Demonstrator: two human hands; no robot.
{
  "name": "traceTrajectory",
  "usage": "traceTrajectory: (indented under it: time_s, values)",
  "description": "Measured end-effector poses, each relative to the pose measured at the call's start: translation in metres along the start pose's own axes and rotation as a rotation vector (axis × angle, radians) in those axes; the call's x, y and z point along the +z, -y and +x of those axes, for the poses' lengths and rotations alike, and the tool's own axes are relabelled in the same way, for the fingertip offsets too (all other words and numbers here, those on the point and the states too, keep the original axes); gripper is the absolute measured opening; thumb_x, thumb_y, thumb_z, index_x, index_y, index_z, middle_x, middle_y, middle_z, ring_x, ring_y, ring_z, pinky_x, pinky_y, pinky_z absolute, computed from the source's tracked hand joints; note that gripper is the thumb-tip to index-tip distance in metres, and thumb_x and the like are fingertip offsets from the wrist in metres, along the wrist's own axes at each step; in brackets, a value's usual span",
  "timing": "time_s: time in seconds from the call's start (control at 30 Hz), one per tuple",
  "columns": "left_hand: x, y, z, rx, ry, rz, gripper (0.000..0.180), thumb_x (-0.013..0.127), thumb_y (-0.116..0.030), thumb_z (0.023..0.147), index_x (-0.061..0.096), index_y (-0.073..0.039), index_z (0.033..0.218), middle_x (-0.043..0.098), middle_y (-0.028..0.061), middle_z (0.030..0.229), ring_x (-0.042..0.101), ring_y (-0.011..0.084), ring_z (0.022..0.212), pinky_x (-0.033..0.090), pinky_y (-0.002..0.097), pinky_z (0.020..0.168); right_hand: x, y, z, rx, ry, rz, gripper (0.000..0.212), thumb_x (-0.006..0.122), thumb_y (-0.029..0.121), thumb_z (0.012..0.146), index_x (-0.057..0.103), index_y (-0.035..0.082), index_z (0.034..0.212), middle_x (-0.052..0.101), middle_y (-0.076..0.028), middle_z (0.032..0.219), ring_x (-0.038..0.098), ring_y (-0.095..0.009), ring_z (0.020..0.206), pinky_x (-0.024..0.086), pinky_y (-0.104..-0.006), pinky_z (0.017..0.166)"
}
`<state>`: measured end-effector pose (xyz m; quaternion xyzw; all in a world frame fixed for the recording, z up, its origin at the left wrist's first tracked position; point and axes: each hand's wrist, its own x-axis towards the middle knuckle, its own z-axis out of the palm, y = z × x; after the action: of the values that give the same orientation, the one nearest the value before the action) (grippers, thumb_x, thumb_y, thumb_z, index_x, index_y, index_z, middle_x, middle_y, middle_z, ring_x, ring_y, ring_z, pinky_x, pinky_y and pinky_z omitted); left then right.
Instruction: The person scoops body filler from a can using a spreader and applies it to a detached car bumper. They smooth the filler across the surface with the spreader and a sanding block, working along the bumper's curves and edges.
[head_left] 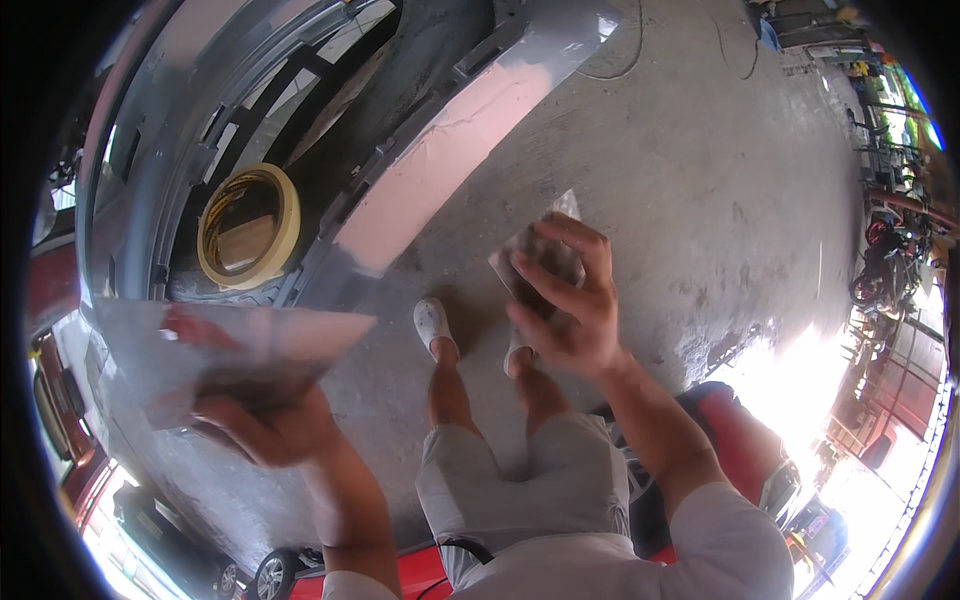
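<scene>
My left hand (265, 425) grips a flat metal-looking plate (270, 335) from below; a red smear and pinkish paste lie on its face. Off to the right, my right hand (580, 300) has its fingers bent over a thin flat spreader (505, 258), whose pale corner sticks out past the fingertips. Beyond both hands stands a grey car bumper (345, 245) with a broad pink filler patch (450, 150) along its edge. Both hands are apart from the bumper.
A roll of masking tape (287, 235) rests on the bumper's inner side. Grey concrete floor (700, 190) spreads to the right. A red car (415, 572) is behind me, and a motorcycle (880, 265) stands at the far right among clutter.
</scene>
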<state>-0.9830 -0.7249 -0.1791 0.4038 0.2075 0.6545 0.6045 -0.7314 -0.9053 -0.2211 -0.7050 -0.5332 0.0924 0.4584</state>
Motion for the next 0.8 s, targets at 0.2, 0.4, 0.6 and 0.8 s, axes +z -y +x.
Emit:
traceTrajectory:
  time_s: [0.2, 0.4, 0.6, 0.8]
  values:
    - [0.124, -0.021, -0.064, -0.610, -0.136, 0.454, 0.039, 0.062, -0.028, 0.111, 0.060, 0.003, 0.133, 0.069, 0.0098, 0.120, 0.062, 0.0168, 0.107, 0.050, 0.0324, 0.094, -0.057, 0.083, 0.004, -0.022, 0.163, 1.003, 0.038, 0.086, 0.019, 0.083, 0.079, 0.007, 0.119, 0.054, -0.020, 0.144, 0.048, -0.043, 0.142, 0.040, -0.0589, 0.115]
    - [0.152, -0.063, -0.081, -0.570, -0.021, 0.517, 0.032, 0.062, -0.019, 0.110, 0.061, 0.004, 0.132, 0.069, 0.0084, 0.118, 0.063, 0.0146, 0.103, 0.050, 0.0311, 0.091, -0.134, 0.064, 0.000, -0.126, 0.291, 0.100, 0.041, 0.090, 0.019, 0.073, 0.082, 0.018, 0.113, 0.060, -0.008, 0.139, 0.052, -0.034, 0.138, 0.040, -0.0553, 0.112]
    - [0.160, -0.079, -0.058, -0.019, 0.526, 0.982, 0.023, 0.061, -0.010, 0.108, 0.068, 0.007, 0.122, 0.074, 0.0151, 0.106, 0.070, 0.0213, 0.094, 0.056, 0.0358, 0.084, -0.145, 0.132, 0.014, -0.108, 0.148, 0.009, 0.036, 0.084, 0.018, 0.078, 0.082, 0.023, 0.114, 0.064, -0.003, 0.136, 0.054, -0.030, 0.136, 0.039, -0.0521, 0.109]
    - [0.140, -0.091, 0.040, -0.128, 0.253, 0.570, 0.038, 0.064, -0.020, 0.108, 0.058, 0.005, 0.136, 0.069, 0.0151, 0.120, 0.069, 0.0257, 0.106, 0.058, 0.0395, 0.089, -0.047, 0.079, -0.001, 0.212, 0.049, 0.388, 0.035, 0.079, 0.017, 0.088, 0.078, 0.016, 0.123, 0.063, -0.008, 0.137, 0.057, -0.029, 0.133, 0.046, -0.0441, 0.106]
